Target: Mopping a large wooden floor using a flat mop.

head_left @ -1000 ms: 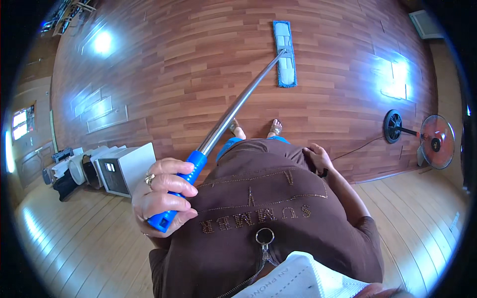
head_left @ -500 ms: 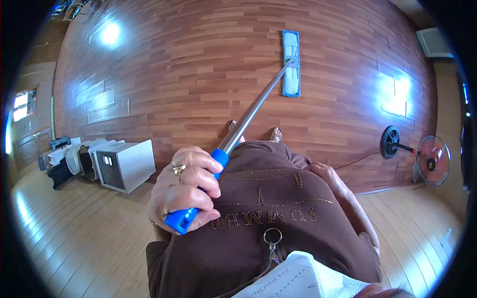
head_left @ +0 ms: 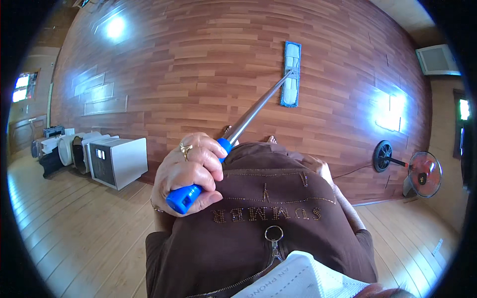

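My left hand is closed around the blue grip of a flat mop, with a gold ring on one finger. The metal pole slants away to the mop head, a long, narrow pad with a blue fringe and pale top. It lies on the brown wood-look floor, its length pointing away from me, a little beyond my feet. My right hand rests low against the side of my brown clothing; its fingers are mostly hidden there.
A red-bladed fan with a round black base is at the right, its cord trailing toward me. On the left stands a white cabinet-like box beside several bins and dark items. A pale box-shaped object is at the far right.
The mop head appears slightly nearer to my feet. The grip's end and my left hand sit higher in the view, and the whole view has tilted a little. My right hand stays at my side.
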Available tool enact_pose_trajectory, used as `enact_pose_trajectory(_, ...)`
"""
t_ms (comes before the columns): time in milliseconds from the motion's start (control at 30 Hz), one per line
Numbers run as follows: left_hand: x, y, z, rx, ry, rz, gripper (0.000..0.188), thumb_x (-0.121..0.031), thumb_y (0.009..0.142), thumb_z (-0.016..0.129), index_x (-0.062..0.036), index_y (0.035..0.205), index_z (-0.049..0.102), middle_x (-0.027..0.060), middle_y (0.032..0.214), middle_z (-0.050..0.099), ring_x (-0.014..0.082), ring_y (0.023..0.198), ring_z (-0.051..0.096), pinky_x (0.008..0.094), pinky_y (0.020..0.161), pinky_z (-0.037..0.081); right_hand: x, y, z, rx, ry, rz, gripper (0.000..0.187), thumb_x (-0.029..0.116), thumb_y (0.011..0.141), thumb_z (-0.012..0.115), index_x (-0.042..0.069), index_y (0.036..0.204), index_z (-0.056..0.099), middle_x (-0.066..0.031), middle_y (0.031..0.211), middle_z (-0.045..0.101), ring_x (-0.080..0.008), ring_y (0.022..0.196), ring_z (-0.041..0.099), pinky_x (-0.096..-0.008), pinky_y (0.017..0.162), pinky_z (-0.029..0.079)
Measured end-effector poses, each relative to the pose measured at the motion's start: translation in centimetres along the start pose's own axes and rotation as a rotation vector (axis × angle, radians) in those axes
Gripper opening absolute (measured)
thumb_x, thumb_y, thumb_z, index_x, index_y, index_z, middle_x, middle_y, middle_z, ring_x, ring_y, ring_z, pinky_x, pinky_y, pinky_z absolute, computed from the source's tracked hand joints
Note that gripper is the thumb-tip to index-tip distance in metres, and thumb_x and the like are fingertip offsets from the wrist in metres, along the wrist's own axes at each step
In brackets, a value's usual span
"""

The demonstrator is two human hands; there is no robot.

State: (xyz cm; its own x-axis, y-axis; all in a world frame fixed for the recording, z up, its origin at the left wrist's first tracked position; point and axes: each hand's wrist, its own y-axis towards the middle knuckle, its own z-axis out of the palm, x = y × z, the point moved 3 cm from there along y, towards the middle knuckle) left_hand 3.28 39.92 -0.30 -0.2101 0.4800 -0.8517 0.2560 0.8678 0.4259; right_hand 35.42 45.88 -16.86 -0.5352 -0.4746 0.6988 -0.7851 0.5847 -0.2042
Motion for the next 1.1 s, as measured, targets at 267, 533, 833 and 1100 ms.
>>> enact_pose_trajectory(267, 1.0, 3.3, 1.7, -0.009, 0.015, 0.204, 0.022, -0.013, 0.073, 0.075, -0.0109, 0.083, 0.056, 0.0056, 0.075, 0.061, 0.0274, 0.079, 0.061, 0.0437, 0.073, 0.047, 1.0, 1.5, -4.6, 0.241, 0.088, 0.231, 0.025, 0.026, 0.08, 0.066, 0.007, 0.096, 0.066, -0.0145, 0.089, 0.066, -0.0355, 0.084, 0.063, -0.0418, 0.074, 0.05)
enact_pose_trajectory(533, 4.1, 11.6, 10.7, 0.19, -0.022, 0.284, 0.033, -0.025, 0.068, 0.075, -0.0082, 0.091, 0.06, 0.0099, 0.086, 0.061, 0.0326, 0.087, 0.058, 0.0444, 0.082, 0.043, 18.1, 0.5, -15.9, -0.583, -0.103, -0.809, 0.058, 0.051, 0.069, 0.075, 0.014, 0.111, 0.059, -0.0098, 0.091, 0.063, -0.0297, 0.085, 0.064, -0.0455, 0.07, 0.05)
enact_pose_trajectory(833, 30.1, 7.9, 23.0, 0.34, 0.074, 0.013, 0.028, -0.032, 0.072, 0.076, -0.0106, 0.069, 0.058, 0.0051, 0.07, 0.062, 0.0264, 0.071, 0.062, 0.0376, 0.064, 0.048, 18.4, -3.9, -12.1, -0.497, 0.019, -0.541, 0.026, 0.018, 0.073, 0.077, 0.01, 0.082, 0.054, -0.0064, 0.075, 0.064, -0.0237, 0.071, 0.068, -0.0404, 0.066, 0.055)
enact_pose_trajectory(1100, 30.2, 7.4, 24.0, 0.445, 0.382, 0.089, 0.021, -0.034, 0.073, 0.068, -0.0162, 0.067, 0.058, 0.0017, 0.071, 0.061, 0.0256, 0.079, 0.062, 0.0421, 0.067, 0.046, 17.6, -4.0, -10.3, -0.462, 0.203, -0.76, 0.028, 0.018, 0.071, 0.078, 0.009, 0.089, 0.059, -0.0016, 0.068, 0.058, -0.021, 0.062, 0.061, -0.0321, 0.055, 0.053)
